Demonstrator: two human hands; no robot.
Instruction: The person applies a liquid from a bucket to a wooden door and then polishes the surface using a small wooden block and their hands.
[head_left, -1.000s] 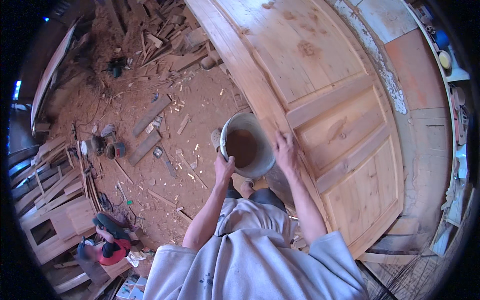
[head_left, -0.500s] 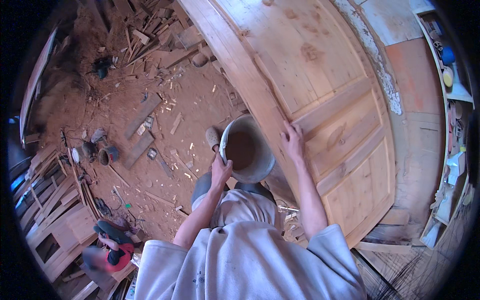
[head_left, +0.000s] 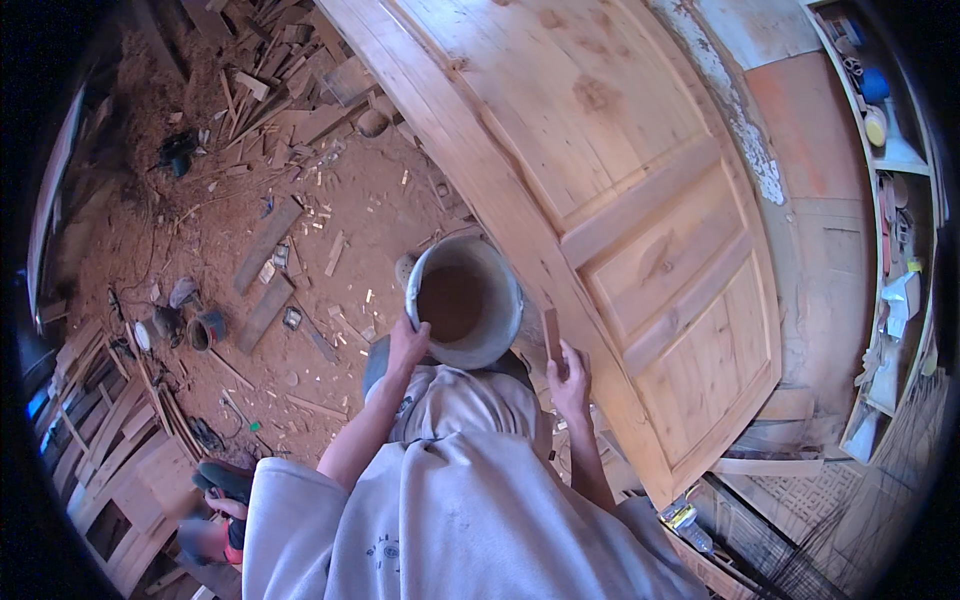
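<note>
My left hand [head_left: 407,345] is closed on the near left rim of a grey bucket [head_left: 503,300], which stands tilted with its mouth toward me. Brown material [head_left: 450,305] covers the bucket's bottom; I cannot tell if it is liquid or dust. To the right, my right hand [head_left: 570,378] grips a short, narrow brown wood block [head_left: 551,333], held upright beside the door's edge. A large panelled wooden door [head_left: 640,225] lies flat along my right side, with raised frames and dark knots.
Wood scraps [head_left: 300,90] are heaped at the far left, and planks [head_left: 268,245] lie on the dirt floor. A person [head_left: 215,530] sits at the lower left near stacked boards [head_left: 130,470]. Shelves [head_left: 885,230] with bottles line the right. A small bucket [head_left: 207,328] stands left.
My right hand has left the door's surface, drawn back toward me and now holds a wood block. The bucket sits slightly further left in view, my left hand still on its rim.
</note>
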